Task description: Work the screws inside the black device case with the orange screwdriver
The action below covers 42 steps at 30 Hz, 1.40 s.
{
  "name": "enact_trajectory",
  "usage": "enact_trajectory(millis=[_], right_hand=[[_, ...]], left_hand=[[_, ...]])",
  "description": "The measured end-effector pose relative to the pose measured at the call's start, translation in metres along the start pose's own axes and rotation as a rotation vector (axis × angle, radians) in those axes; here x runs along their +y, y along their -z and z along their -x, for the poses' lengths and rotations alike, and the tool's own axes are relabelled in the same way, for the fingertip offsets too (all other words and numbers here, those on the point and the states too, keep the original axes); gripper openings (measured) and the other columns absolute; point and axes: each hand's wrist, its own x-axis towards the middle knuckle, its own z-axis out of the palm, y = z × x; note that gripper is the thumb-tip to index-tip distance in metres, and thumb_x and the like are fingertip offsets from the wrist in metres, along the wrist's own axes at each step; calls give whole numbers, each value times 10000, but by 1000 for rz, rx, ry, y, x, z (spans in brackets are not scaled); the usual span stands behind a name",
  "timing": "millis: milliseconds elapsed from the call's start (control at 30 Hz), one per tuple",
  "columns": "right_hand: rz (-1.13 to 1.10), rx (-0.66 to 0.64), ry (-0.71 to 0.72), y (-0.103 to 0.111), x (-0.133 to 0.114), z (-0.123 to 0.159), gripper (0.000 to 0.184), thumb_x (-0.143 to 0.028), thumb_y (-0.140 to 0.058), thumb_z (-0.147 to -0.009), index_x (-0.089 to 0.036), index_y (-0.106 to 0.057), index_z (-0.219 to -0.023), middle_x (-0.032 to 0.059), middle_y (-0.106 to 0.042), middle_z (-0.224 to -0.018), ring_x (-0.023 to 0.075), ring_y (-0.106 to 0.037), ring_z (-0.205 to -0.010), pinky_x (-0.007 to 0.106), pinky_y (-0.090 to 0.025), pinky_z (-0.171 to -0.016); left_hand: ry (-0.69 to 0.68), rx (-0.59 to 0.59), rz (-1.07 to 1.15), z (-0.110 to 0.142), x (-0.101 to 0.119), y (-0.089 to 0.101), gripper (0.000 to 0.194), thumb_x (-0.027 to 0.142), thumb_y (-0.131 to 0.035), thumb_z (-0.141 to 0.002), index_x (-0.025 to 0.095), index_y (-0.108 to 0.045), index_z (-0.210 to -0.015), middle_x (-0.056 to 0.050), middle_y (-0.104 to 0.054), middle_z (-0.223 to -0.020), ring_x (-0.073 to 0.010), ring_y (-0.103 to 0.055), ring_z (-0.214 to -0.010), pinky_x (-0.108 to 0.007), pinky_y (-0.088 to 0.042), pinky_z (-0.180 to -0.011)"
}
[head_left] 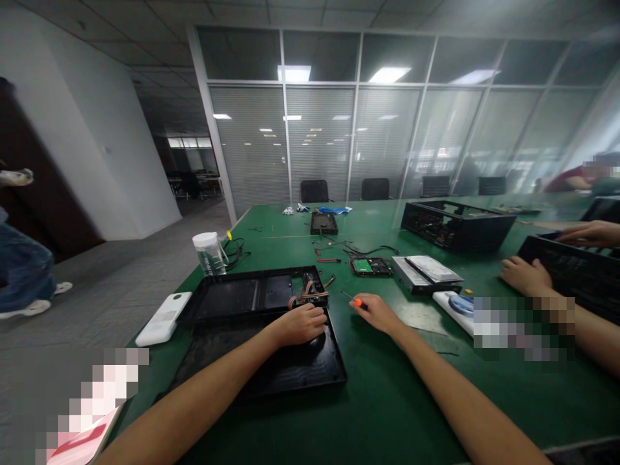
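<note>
A flat black casing (pixel 232 295) lies opened out on the green table, its other half (pixel 295 368) nearer to me. My left hand (pixel 301 325) rests over the inner edge between the halves, fingers curled closed. What they hold, if anything, is hidden. Just beyond those fingers, striped ribbon wires (pixel 307 294) run into the casing's right corner. To the right of the casing, my right hand (pixel 380 314) is closed around a small screwdriver (pixel 357 301) with an orange handle, its thin shaft pointing away to the left.
Beyond my right hand lie a hard drive (pixel 371 266) and a silver box-shaped drive (pixel 423 274). A clear bottle (pixel 209 253) and a white power bank (pixel 165 318) are at the left. Another person's hands (pixel 527 278) touch a black computer case (pixel 566 268). A second case (pixel 455 226) stands behind.
</note>
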Motion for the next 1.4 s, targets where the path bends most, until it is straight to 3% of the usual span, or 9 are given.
enact_trajectory(millis=[167,567,800,1000,1400], right_hand=[[3,-2,1,0,1,0,343,-402,-375,-893,-174,-589,-752,49,-612,-748,159,-563,-716,275,-414,-709],[11,-11,32,4,-1,-1,316,-366,-379,-893,-172,-595,-769,55,-617,-770,161,-561,-725,270,-405,-703],[23,-21,25,4,-2,-1,334,-372,-363,-894,-176,-581,-734,49,-601,-734,154,-545,-692,264,-399,-681],[63,7,-43,4,-2,0,383,-432,-354,-887,-187,-545,-662,37,-585,-649,154,-541,-629,255,-379,-637],[148,96,-177,9,-6,-1,378,-447,-336,-881,-206,-525,-661,47,-603,-666,180,-556,-640,264,-339,-601]], left_hand=[[84,-3,44,2,0,2,172,175,-421,-901,138,-575,-833,-70,-547,-863,-178,-482,-851,-308,-367,-747],[393,73,410,1,-1,-19,141,289,-535,-856,200,-644,-866,-45,-532,-937,-179,-464,-943,-309,-365,-837],[420,173,556,1,-3,-30,89,311,-644,-774,240,-696,-788,-24,-545,-910,-169,-481,-934,-306,-365,-850],[465,332,579,2,1,-34,165,176,-488,-859,172,-645,-810,-38,-621,-900,-154,-540,-895,-290,-405,-837],[475,299,465,-5,7,-37,136,133,-471,-836,158,-580,-759,-41,-641,-866,-149,-576,-854,-277,-403,-793]])
